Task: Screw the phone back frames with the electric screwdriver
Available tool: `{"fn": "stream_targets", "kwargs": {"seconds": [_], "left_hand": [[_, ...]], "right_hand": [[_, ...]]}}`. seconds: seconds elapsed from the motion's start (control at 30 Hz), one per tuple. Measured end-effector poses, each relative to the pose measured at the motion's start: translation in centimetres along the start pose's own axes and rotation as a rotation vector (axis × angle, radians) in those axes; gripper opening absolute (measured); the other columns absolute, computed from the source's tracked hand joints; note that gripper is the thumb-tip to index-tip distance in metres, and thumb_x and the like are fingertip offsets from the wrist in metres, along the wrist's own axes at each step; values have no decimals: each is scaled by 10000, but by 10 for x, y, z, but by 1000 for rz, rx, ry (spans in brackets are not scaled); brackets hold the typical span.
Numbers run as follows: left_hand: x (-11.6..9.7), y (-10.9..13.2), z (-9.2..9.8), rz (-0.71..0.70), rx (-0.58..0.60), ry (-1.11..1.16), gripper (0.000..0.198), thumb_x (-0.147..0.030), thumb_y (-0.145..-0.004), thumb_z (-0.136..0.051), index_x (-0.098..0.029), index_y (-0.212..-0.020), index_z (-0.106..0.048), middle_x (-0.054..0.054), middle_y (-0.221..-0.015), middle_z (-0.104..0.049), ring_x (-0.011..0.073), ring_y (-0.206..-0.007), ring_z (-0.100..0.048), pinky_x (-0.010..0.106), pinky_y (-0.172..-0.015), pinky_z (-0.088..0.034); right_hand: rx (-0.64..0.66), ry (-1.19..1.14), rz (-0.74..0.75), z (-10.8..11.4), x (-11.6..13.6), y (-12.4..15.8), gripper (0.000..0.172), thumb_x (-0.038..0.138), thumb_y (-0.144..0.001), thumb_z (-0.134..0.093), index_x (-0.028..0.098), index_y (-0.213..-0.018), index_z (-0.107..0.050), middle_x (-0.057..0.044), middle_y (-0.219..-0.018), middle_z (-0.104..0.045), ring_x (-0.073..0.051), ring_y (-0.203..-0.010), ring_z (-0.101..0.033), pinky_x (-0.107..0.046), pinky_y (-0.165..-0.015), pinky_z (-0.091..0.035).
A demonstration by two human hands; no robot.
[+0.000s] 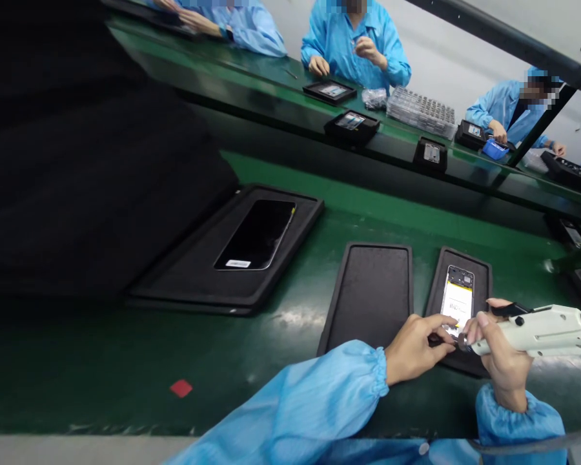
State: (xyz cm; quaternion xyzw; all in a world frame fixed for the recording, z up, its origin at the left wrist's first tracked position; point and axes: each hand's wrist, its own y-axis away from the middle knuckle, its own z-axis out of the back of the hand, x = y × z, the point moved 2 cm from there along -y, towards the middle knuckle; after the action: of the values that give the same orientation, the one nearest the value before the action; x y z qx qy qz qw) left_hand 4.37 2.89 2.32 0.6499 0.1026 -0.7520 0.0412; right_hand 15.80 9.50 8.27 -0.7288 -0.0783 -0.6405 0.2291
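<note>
1. Green belt (126, 361) carries three black trays; the far-left tray (184, 284) holds a closed phone (257, 234), apparently not reached yet.
2. The middle tray (368, 290) lies bare.
3. In the near-right tray (481, 271), an open phone (458, 298) is in work.
4. Left hand (414, 349) pinches together at its near end; right hand (501, 352) is wrapped around a white electric screwdriver (537, 330), tip at the phone's near edge. Fastening looks unfinished.

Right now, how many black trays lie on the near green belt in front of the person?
3 in full view: a large tray holding a dark phone, an empty tray, and the tray under both hands. More may sit cut off at the right edge.
</note>
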Motion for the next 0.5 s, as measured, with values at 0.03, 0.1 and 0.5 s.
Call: {"fn": "stream_targets", "kwargs": {"seconds": [0.03,0.1,0.5], "left_hand": [[0,0,0,0,1,1,363,-123,-720,-685,-151,-1080,-642,-5,-799,-725,153,-762,-676,214,-773,-478],[0,1,0,1,5,12,366,-124,-723,-677,-152,-1086,-639,-4,-811,-726,156,-782,-678,214,-780,-481],[1,-1,-1,-11,-5,48,375,-136,-713,-690,-172,-1085,-648,-16,-774,-719,151,-745,-673,212,-753,-492]], "right_hand": [[6,-1,-4,0,0,0,384,283,-823,-664,193,-1116,-434,66,-532,-572,-172,-511,-603,-293,-505,-488],[20,8,-15,0,0,0,366,288,-829,-660,197,-1100,-432,65,-533,-576,-171,-511,-603,-293,-502,-493],[30,44,-33,-1,-2,2,411,299,-836,-652,168,-1156,-429,54,-544,-578,-179,-536,-608,-323,-527,-505]]}}
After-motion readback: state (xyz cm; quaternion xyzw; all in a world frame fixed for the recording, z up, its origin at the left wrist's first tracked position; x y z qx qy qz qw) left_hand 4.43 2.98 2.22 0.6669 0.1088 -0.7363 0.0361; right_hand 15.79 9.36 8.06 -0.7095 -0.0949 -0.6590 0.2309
